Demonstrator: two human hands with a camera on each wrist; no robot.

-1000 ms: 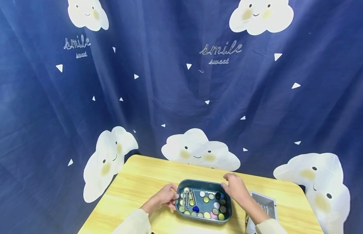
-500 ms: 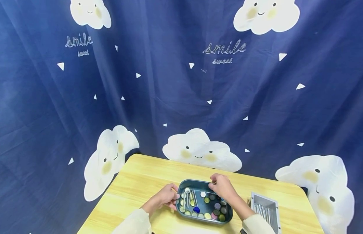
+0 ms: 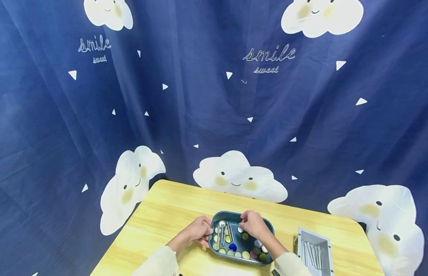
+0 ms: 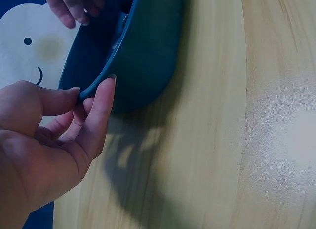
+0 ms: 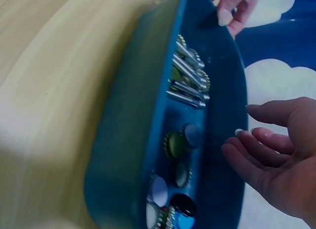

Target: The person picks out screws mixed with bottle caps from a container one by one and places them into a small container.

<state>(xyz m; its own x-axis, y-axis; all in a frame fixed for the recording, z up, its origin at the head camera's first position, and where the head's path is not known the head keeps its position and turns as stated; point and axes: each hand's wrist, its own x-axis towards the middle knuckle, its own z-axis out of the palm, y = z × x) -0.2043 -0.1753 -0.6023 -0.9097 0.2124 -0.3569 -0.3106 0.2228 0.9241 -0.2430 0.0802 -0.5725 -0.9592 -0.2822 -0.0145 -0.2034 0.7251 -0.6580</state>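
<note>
A dark teal box (image 3: 231,216) with rounded corners sits on the table. Thumb and fingers of my left hand (image 3: 197,231) pinch its left end by the rim; the left wrist view shows this grip (image 4: 74,120) closely. Inside, several bottle caps (image 5: 174,144) lie scattered, and several silver nails (image 3: 223,234) lie on caps at the left end. A dark blue cap (image 3: 232,247) stands out near the middle front. Over the back wall reaches my right hand (image 3: 253,224); in the right wrist view its thumb and fingers are apart, with nothing between them.
To the right of the box, a grey bin (image 3: 327,253) holds several long nails (image 3: 312,253). All this stands on a light wooden table (image 3: 176,199). Behind it hangs a dark blue curtain (image 3: 207,107) printed with clouds.
My right hand has moved left along the back side of the box and in over it. My left hand keeps its hold on the rim. The view has shifted slightly.
</note>
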